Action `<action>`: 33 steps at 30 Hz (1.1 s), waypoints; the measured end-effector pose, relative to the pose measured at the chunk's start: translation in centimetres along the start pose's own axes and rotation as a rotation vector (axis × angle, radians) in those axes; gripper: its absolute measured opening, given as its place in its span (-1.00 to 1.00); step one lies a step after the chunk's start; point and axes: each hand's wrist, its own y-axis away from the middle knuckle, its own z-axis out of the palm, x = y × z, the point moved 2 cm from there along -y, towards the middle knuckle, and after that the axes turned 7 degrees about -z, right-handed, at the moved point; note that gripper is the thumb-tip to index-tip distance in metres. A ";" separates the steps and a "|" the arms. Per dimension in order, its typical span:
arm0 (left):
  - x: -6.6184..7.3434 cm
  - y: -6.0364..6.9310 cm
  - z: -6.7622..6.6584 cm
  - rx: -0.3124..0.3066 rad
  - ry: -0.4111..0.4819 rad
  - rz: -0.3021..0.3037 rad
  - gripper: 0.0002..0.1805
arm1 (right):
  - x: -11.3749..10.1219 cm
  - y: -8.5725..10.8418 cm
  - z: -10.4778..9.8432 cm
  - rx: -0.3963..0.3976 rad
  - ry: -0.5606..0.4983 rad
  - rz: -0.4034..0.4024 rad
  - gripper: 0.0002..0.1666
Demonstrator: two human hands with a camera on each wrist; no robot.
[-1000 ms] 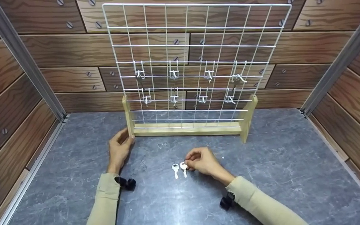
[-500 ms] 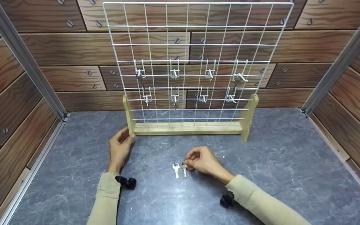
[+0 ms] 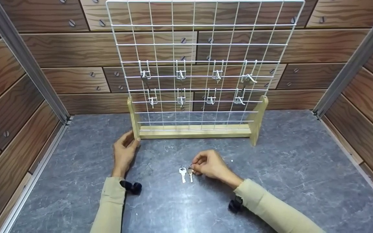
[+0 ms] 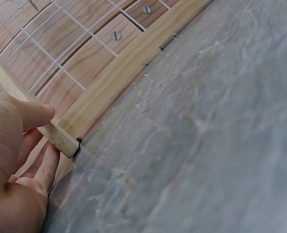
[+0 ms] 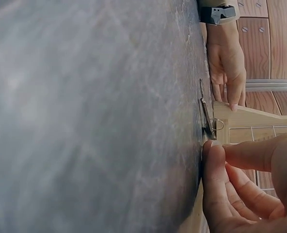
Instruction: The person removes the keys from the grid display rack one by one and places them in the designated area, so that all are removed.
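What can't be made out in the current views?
Right wrist: where the right hand pinches the key; its fingers cover it.
Left wrist: most of the wire grid, cut off by the picture's edge.
Head: dark shape below the upper-left hook, too small.
Head: ends of the left hand's fingers, behind the upright.

Wood-look panels (image 3: 66,50) are covering the top and sides, metal rails (image 3: 26,61) are slanting through upper left and right, and a marbled grey surface (image 3: 296,155) is filling the lower middle, pretty shiny tbh.
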 end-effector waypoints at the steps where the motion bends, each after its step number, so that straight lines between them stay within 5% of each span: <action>1: 0.0 0.0 0.0 -0.001 0.000 -0.002 -0.50 | 0.0 0.0 0.0 -0.002 -0.002 -0.004 -0.88; 19: -0.2 -0.2 0.2 0.005 0.040 -0.004 -0.50 | -0.3 -0.1 -0.5 -0.006 -0.030 -0.003 -0.90; 33: -0.1 -0.2 0.2 0.001 0.006 -0.001 -0.49 | -3.0 -1.2 -2.7 0.078 0.042 -0.199 -0.80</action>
